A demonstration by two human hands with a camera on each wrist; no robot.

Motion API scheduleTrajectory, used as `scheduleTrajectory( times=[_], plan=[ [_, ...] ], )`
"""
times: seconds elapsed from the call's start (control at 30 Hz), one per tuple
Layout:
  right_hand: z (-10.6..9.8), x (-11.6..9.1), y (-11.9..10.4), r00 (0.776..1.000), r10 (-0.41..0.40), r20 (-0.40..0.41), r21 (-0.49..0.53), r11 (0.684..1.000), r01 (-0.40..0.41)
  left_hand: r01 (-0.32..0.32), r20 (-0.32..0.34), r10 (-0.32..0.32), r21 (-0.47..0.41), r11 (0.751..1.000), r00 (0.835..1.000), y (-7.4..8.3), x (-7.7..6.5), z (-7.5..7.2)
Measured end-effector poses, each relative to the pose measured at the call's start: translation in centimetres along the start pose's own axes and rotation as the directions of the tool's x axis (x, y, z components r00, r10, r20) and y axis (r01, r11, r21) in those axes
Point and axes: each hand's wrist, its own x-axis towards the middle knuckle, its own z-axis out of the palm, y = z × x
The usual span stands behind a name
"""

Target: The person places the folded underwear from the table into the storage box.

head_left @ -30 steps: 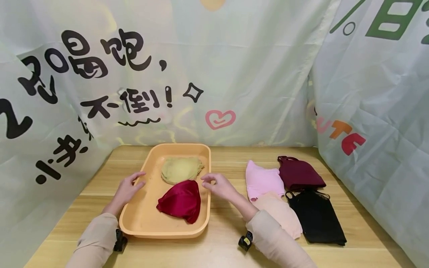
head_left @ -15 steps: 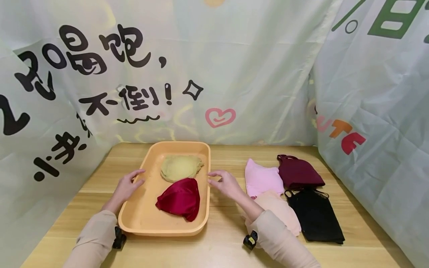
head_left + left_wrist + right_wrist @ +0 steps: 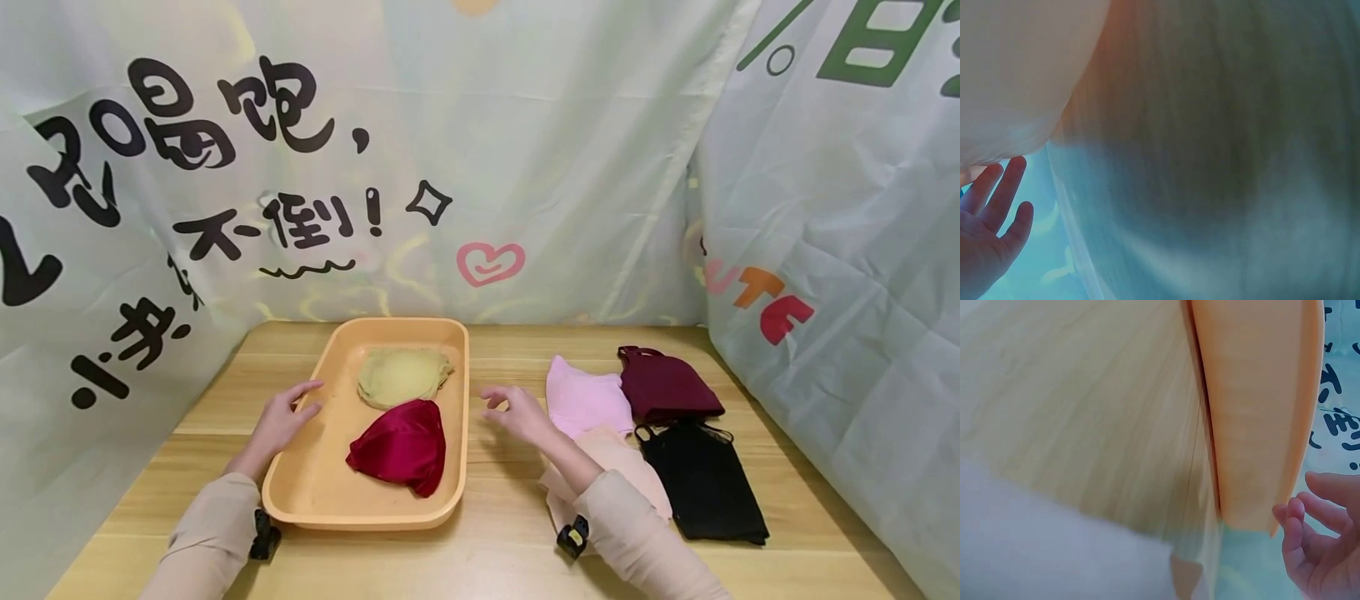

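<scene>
An orange plastic tray stands on the wooden table, holding a folded yellow-green cloth garment and a shiny crimson garment folded to a point. At the tray's left rim rests my left hand, its fingers fairly straight and spread in the left wrist view. My right hand hovers between the tray and the clothes at right, fingers loosely bent around nothing. Closest to it lie a pink folded garment and a peach one, the latter partly hidden behind my forearm.
Farther right are a burgundy strappy top and a black strappy top, both folded flat. A printed fabric curtain borders the table at the back and both sides. Each wrist carries a small black camera.
My right hand has drawn back to the right, from over the tray's right rim to beside it. The left hand stays at the left rim, and the clothes lie as before.
</scene>
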Motion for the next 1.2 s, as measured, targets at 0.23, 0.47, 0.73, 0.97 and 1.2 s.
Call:
scheduleTrajectory(
  times=[0.23, 0.47, 0.73, 0.97, 1.2],
  plan=[
    [-0.8, -0.5, 0.7, 0.999, 0.033, 0.012, -0.019, 0.999, -0.032, -0.005, 0.005, 0.005, 0.004, 1.000, 1.000, 0.1, 0.0, 0.0],
    [-1.8, -0.8, 1.2, 0.999, 0.048, -0.007, -0.020, 0.999, -0.048, -0.016, -0.001, 0.016, 0.006, 1.000, 1.000, 0.3, 0.0, -0.1],
    [-2.7, -1.1, 1.9, 0.996, 0.078, -0.041, -0.032, 0.996, -0.079, -0.007, -0.004, 0.007, -0.002, 1.000, 1.000, 0.4, -0.1, -0.2],
    [-3.0, -1.2, 2.8, 0.993, 0.110, -0.040, -0.046, 0.993, -0.112, -0.031, -0.008, 0.031, 0.011, 0.999, 0.999, -0.1, 0.0, -0.1],
    [-3.7, -0.8, 4.2, 0.995, 0.094, -0.041, -0.057, 0.994, -0.096, -0.016, -0.010, 0.016, -0.005, 1.000, 1.000, 0.2, -0.1, -0.2]
  ],
)
